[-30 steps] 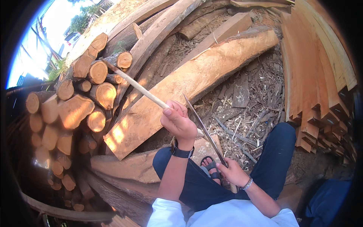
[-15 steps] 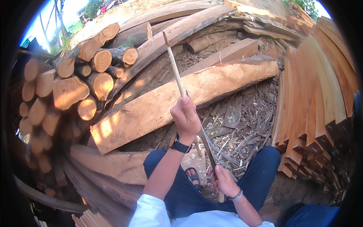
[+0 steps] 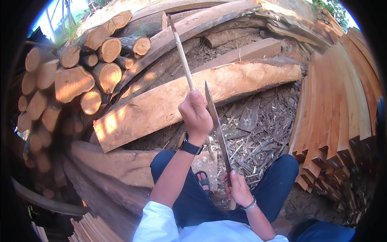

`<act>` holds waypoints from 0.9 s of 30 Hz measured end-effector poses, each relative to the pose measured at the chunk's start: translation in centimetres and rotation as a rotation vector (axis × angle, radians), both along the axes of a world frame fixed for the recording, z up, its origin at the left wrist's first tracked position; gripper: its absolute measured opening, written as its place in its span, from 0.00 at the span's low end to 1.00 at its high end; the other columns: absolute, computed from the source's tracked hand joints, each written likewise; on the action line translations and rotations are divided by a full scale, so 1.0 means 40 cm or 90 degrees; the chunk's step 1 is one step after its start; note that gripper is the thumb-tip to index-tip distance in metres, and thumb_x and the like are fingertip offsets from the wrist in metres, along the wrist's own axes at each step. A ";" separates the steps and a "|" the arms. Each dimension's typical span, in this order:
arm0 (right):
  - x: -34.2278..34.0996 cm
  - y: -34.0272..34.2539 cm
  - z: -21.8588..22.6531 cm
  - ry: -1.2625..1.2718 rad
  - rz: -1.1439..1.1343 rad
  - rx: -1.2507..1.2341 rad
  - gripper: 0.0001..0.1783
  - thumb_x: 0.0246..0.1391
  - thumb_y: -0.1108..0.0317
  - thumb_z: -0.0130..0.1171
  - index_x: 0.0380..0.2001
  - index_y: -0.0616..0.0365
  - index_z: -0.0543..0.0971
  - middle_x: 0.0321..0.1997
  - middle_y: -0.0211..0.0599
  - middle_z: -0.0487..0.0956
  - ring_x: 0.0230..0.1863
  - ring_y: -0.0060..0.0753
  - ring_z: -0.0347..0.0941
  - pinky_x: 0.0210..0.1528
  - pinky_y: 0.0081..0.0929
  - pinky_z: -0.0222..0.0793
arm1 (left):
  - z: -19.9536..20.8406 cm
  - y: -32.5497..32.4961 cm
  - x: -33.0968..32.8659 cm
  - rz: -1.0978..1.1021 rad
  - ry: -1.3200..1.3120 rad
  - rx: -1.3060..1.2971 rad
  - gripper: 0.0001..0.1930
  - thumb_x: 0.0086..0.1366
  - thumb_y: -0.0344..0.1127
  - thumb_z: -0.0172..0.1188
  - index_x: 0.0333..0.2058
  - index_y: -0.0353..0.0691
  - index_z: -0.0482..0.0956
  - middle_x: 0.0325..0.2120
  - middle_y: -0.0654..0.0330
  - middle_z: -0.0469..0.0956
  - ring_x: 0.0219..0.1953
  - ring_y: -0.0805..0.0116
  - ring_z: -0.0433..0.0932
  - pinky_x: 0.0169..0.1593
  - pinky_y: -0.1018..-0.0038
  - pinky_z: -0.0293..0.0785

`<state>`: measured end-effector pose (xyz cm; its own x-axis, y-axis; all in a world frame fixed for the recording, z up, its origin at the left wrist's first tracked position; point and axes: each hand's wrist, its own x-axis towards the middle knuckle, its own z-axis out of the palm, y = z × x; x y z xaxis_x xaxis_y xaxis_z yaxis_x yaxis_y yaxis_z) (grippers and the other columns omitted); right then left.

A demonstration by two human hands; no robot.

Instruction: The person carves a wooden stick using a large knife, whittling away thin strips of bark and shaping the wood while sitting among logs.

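Observation:
My left hand [image 3: 196, 113] is wrapped round a thin, peeled wooden stick [image 3: 182, 54], thumb on top. Its darker end points up and away, and a short lower piece shows beneath my wrist. In my right hand [image 3: 240, 189], low between my knees, is the wooden handle of a long machete [image 3: 219, 131]. The narrow, dark blade slants up to a pointed tip just right of my left hand. A small gap separates blade from stick where both can be seen.
A thick sawn slab [image 3: 201, 97] lies across the ground ahead. Cut logs [image 3: 109, 76] are piled at left, and long planks [image 3: 326, 105] are stacked at right. Bark and shavings [image 3: 258, 133] cover the ground beyond my right knee. My sandalled foot [image 3: 203, 181] rests below.
The machete's tip has moved up and slightly right, away from the stick. My left hand has tilted the stick slightly leftward. Both grips stay the same, and the view has shifted a little.

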<state>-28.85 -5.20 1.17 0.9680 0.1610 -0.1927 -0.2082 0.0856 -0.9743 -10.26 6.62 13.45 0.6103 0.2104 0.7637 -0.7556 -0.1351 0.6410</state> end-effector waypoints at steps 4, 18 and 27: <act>-0.006 0.011 -0.033 0.025 0.025 -0.015 0.31 0.70 0.51 0.28 0.29 0.64 0.73 0.10 0.29 0.66 0.10 0.21 0.63 0.15 0.22 0.60 | -0.001 -0.008 -0.024 -0.017 -0.012 -0.011 0.29 0.74 0.58 0.33 0.18 0.43 0.52 0.14 0.69 0.52 0.15 0.80 0.53 0.19 0.79 0.45; -0.060 0.023 -0.040 0.051 0.085 -0.083 0.28 0.69 0.55 0.33 0.29 0.66 0.74 0.14 0.37 0.72 0.17 0.30 0.71 0.25 0.30 0.67 | -0.027 0.066 -0.197 0.012 0.027 -0.103 0.33 0.67 0.69 0.32 0.18 0.44 0.53 0.10 0.67 0.52 0.12 0.79 0.50 0.15 0.81 0.43; -0.072 -0.011 0.023 -0.001 0.098 -0.071 0.23 0.66 0.57 0.42 0.30 0.68 0.74 0.23 0.56 0.77 0.31 0.61 0.76 0.34 0.45 0.69 | -0.078 0.100 -0.294 0.074 -0.035 -0.113 0.34 0.66 0.72 0.29 0.18 0.46 0.53 0.09 0.67 0.50 0.10 0.79 0.48 0.11 0.86 0.48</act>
<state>-31.74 -5.65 2.07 0.9340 0.2843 -0.2163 -0.2090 -0.0562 -0.9763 -22.02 10.60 10.35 0.5325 0.4107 0.7402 -0.7762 -0.1118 0.6205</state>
